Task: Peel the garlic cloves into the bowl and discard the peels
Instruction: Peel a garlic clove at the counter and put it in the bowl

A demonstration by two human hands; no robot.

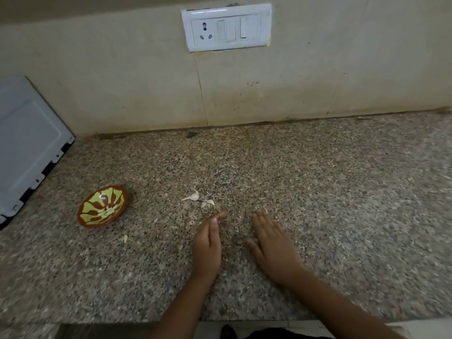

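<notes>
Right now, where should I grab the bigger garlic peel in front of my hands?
Probably pinch the garlic peel at its curled-up wide end, not the thin tail pointing left. Come from the near side with your left hand, whose fingertips are nearest.

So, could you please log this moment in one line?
left hand open | right hand open, flat | peels loose on countertop | cloves in bowl

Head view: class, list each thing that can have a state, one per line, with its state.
bowl: upright on the counter, holds peeled cloves.
peels: loose on the counter, outside the bowl.
left hand: fingers straight, holds nothing.
right hand: flat, palm down, holds nothing.
socket: nothing plugged in.
</notes>
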